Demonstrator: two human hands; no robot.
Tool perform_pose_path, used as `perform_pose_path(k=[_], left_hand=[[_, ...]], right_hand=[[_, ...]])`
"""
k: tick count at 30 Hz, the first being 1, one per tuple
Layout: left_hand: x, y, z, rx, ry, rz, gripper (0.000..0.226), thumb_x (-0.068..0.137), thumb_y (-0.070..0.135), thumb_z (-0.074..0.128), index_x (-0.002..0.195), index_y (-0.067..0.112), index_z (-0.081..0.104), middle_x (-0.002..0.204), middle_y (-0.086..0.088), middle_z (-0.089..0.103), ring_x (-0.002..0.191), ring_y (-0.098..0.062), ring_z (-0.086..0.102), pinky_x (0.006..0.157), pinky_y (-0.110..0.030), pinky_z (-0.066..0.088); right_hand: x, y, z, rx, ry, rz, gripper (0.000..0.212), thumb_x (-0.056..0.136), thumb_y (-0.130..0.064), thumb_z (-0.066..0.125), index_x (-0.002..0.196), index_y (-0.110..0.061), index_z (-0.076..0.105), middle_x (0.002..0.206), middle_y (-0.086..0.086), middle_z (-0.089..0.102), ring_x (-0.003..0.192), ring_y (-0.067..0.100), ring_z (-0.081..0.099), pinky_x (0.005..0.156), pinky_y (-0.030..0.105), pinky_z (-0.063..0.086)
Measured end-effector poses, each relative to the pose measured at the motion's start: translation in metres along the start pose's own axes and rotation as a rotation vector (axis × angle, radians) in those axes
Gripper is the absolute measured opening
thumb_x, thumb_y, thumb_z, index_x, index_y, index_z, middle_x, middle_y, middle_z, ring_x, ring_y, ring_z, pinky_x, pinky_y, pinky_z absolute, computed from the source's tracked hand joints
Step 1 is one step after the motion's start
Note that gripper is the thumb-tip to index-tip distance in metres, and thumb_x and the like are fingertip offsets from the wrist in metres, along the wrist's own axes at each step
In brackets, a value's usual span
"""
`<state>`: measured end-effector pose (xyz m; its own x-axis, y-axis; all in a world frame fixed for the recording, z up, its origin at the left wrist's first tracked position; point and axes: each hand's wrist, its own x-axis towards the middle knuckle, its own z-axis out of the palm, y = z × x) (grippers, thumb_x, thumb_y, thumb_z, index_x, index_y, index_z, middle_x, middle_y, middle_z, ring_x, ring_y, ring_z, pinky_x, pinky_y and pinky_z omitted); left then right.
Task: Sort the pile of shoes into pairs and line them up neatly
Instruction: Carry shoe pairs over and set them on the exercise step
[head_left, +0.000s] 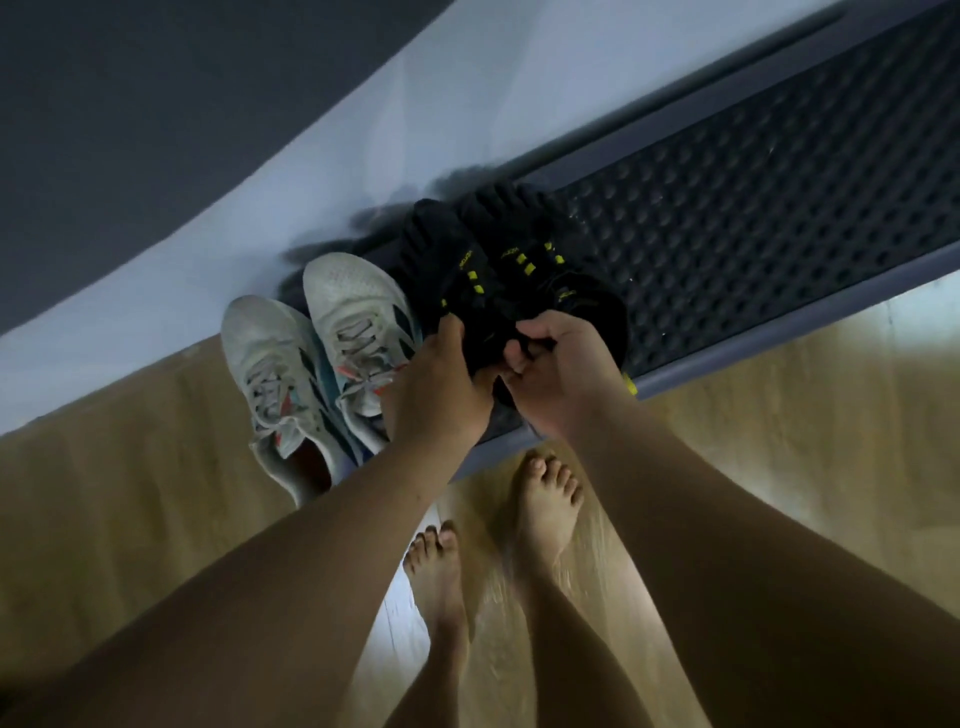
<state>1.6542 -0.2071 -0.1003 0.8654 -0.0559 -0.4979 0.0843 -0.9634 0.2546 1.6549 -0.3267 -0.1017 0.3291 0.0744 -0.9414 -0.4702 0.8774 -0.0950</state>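
Two black shoes with small yellow markings stand side by side at the near end of a dark rubber tray (753, 208), whose surface is covered in raised round studs.

The left hand (441, 379) grips the heel of the left black shoe (436, 254), fingers curled over its rim. The right hand (561, 374) pinches the collar of the right black shoe (524, 228); its fingertips sink into dark fabric and are hard to separate, so the exact hold is uncertain.

Two pale mesh trainers (353, 306) with grey laces sit just left of them, one heel hidden by the left forearm.

Two bare feet (545, 499) stand on glossy wood flooring (156, 493).
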Motion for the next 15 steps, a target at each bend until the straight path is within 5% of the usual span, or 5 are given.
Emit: perform_pose_path(k=[4, 8, 12, 15], left_hand=[[-0.001, 0.003, -0.007, 0.096, -0.004, 0.008, 0.022, 0.092, 0.03, 0.052, 0.108, 0.015, 0.048, 0.1, -0.009, 0.065, 0.091, -0.034, 0.063, 0.061, -0.035, 0.036], [0.006, 0.006, -0.013, 0.274, -0.102, 0.044, 0.026, 0.092, 0.029, 0.052, 0.11, 0.01, 0.051, 0.101, -0.014, 0.064, 0.094, -0.036, 0.062, 0.063, -0.036, 0.037], [0.013, 0.014, -0.021, 0.316, -0.266, 0.053, 0.034, 0.094, 0.03, 0.052, 0.117, 0.006, 0.05, 0.112, -0.018, 0.062, 0.103, -0.037, 0.061, 0.072, -0.038, 0.043], [-0.014, 0.03, -0.063, 0.268, -0.374, 0.008, 0.045, 0.087, 0.036, 0.058, 0.122, 0.01, 0.048, 0.119, -0.019, 0.061, 0.111, -0.038, 0.058, 0.084, -0.038, 0.046]], right_hand=[[-0.001, 0.008, -0.004, 0.095, -0.054, 0.058, 0.006, 0.085, -0.002, 0.051, 0.085, -0.009, 0.051, 0.078, 0.004, 0.056, 0.057, 0.015, 0.044, 0.079, 0.031, 0.044], [0.002, 0.017, -0.009, 0.021, -0.036, 0.074, 0.035, 0.084, -0.005, 0.059, 0.116, -0.015, 0.051, 0.094, 0.008, 0.059, 0.056, 0.015, 0.045, 0.074, 0.032, 0.042], [-0.022, 0.013, -0.011, 0.021, -0.008, 0.037, 0.07, 0.089, -0.005, 0.06, 0.146, -0.035, 0.032, 0.121, 0.012, 0.061, 0.089, 0.024, 0.065, 0.093, 0.042, 0.049], [-0.069, 0.008, -0.013, 0.021, 0.056, 0.033, 0.045, 0.095, -0.012, 0.054, 0.137, -0.023, 0.041, 0.12, 0.012, 0.059, 0.09, 0.024, 0.066, 0.078, 0.04, 0.053]])
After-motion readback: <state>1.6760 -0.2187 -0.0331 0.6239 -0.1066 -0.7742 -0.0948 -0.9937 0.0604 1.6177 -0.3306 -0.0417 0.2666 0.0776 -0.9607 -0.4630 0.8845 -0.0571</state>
